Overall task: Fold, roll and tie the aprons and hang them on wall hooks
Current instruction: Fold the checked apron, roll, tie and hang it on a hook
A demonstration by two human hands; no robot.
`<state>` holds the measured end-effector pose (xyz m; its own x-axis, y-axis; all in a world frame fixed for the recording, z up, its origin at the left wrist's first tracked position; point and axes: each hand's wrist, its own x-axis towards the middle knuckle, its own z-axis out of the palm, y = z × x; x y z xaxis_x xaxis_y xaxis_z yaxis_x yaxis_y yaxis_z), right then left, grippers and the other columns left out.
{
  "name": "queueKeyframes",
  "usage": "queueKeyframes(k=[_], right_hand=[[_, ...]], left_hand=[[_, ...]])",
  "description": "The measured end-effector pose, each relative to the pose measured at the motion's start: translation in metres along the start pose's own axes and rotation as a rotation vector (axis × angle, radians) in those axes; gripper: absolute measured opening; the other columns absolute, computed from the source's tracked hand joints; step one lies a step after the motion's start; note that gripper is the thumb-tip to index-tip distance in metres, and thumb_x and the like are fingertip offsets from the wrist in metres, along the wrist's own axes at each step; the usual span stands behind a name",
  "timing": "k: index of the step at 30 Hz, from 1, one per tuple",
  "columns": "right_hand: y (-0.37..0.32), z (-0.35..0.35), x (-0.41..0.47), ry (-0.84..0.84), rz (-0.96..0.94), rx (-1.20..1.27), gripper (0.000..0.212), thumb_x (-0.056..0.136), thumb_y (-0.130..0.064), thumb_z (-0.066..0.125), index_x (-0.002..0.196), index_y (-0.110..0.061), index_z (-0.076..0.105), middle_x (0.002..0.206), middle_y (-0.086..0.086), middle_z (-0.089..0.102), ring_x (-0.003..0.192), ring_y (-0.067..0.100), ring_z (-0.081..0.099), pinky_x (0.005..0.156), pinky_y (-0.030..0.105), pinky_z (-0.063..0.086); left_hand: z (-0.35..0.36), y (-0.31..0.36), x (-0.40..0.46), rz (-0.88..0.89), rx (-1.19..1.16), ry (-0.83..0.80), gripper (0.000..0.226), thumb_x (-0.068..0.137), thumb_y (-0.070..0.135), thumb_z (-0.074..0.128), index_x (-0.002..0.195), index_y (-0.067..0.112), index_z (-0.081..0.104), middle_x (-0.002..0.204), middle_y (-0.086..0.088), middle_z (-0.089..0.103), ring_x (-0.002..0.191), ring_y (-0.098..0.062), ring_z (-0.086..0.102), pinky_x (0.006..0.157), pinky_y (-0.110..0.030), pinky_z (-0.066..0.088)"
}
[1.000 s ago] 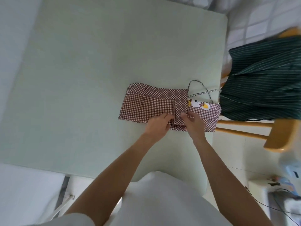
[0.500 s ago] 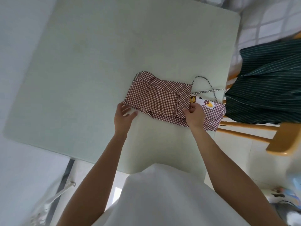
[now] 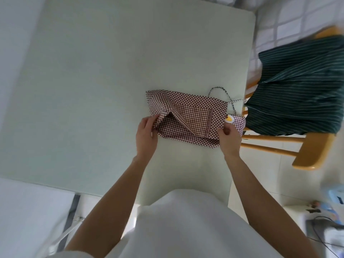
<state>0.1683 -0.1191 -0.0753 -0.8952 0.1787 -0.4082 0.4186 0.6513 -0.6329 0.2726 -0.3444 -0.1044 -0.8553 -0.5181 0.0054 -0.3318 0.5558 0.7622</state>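
Observation:
A red-and-white checked apron (image 3: 189, 116) lies folded into a strip near the right edge of the pale green table (image 3: 104, 90). Its thin checked strap (image 3: 226, 97) loops out toward the table's right edge, and a white-and-yellow cartoon patch (image 3: 229, 119) shows at its right end. My left hand (image 3: 146, 135) pinches the apron's near left corner and lifts that fold off the table. My right hand (image 3: 228, 139) grips the near right end, beside the patch.
A wooden chair (image 3: 307, 151) stands right of the table with a dark green striped cloth (image 3: 301, 90) draped over it. Pale floor tiles and some blurred blue items (image 3: 333, 202) lie at lower right.
My left hand moved from the apron's middle to its left end and now lifts the near corner. My right hand slid right to grip the near right end. The view shifted.

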Motion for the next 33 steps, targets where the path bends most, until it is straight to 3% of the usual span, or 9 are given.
queueKeyframes(k=[3,6,8,11,13,20,26,30,33], right_hand=[[0.028,-0.026,-0.007,0.053,0.066,-0.052,0.024,0.088,-0.018,0.049,0.107,-0.006,0.059,0.099,0.007,0.064,0.094,0.027,0.059,0.076,0.033,0.046],[0.041,-0.034,-0.015,0.043,0.144,-0.115,0.026,0.091,-0.017,0.048,0.111,-0.004,0.058,0.107,0.012,0.064,0.095,0.026,0.057,0.078,0.032,0.044],[0.038,-0.030,-0.018,0.016,0.100,-0.158,0.026,0.091,-0.015,0.049,0.112,-0.003,0.058,0.107,0.013,0.064,0.096,0.028,0.057,0.079,0.029,0.043],[0.025,-0.019,-0.017,-0.004,-0.084,-0.314,0.021,0.089,-0.016,0.051,0.104,-0.003,0.059,0.098,0.014,0.063,0.095,0.031,0.057,0.090,0.041,0.044],[0.010,-0.009,-0.017,-0.060,-0.135,-0.321,0.020,0.090,-0.016,0.050,0.103,-0.002,0.057,0.093,0.013,0.060,0.089,0.028,0.055,0.081,0.037,0.044],[-0.047,0.045,-0.023,-0.270,-0.322,-0.178,0.007,0.093,-0.013,0.049,0.092,-0.007,0.051,0.080,0.003,0.053,0.071,0.015,0.048,0.052,0.016,0.030],[-0.033,0.036,-0.030,-0.034,-0.149,-0.103,0.022,0.088,-0.015,0.052,0.105,-0.002,0.059,0.093,0.006,0.061,0.083,0.017,0.051,0.072,0.027,0.039],[-0.001,0.025,-0.033,-0.112,-0.016,-0.259,0.025,0.084,-0.014,0.058,0.106,-0.001,0.059,0.099,0.013,0.064,0.087,0.025,0.055,0.070,0.029,0.038],[0.003,0.028,-0.032,-0.132,-0.004,-0.269,0.028,0.086,-0.025,0.054,0.105,-0.005,0.058,0.098,0.012,0.064,0.094,0.031,0.058,0.080,0.038,0.046]], left_hand=[[-0.008,-0.019,-0.001,0.335,0.179,-0.225,0.058,0.071,-0.016,0.058,0.122,0.013,0.061,0.113,-0.012,0.060,0.105,-0.023,0.048,0.086,-0.038,0.052],[-0.013,-0.032,-0.001,0.446,0.302,-0.336,0.057,0.065,-0.017,0.064,0.114,0.011,0.066,0.111,-0.011,0.063,0.106,-0.023,0.046,0.084,-0.042,0.054],[-0.019,-0.037,0.001,0.438,0.373,-0.313,0.056,0.062,-0.017,0.066,0.110,0.012,0.069,0.108,-0.009,0.065,0.104,-0.023,0.047,0.078,-0.041,0.056],[-0.035,-0.040,0.003,0.352,0.479,-0.246,0.059,0.061,-0.019,0.064,0.111,0.013,0.068,0.110,-0.007,0.065,0.103,-0.027,0.055,0.064,-0.038,0.057],[-0.048,-0.045,0.005,0.272,0.530,-0.227,0.062,0.063,-0.019,0.062,0.115,0.013,0.066,0.115,-0.006,0.063,0.105,-0.030,0.057,0.060,-0.039,0.057],[-0.103,-0.081,0.007,-0.138,0.474,-0.029,0.049,0.080,-0.012,0.048,0.117,0.014,0.064,0.123,-0.006,0.060,0.115,-0.028,0.050,0.079,-0.047,0.053],[-0.124,-0.118,-0.014,0.149,0.385,-0.146,0.043,0.076,-0.012,0.060,0.113,0.009,0.065,0.114,-0.010,0.064,0.108,-0.028,0.054,0.083,-0.041,0.053],[-0.122,-0.121,-0.019,0.285,0.394,-0.287,0.055,0.065,-0.016,0.064,0.114,0.009,0.065,0.117,-0.009,0.063,0.109,-0.029,0.054,0.090,-0.042,0.051],[-0.121,-0.117,-0.019,0.300,0.392,-0.326,0.057,0.063,-0.017,0.063,0.114,0.008,0.066,0.119,-0.010,0.062,0.111,-0.031,0.054,0.093,-0.042,0.050]])
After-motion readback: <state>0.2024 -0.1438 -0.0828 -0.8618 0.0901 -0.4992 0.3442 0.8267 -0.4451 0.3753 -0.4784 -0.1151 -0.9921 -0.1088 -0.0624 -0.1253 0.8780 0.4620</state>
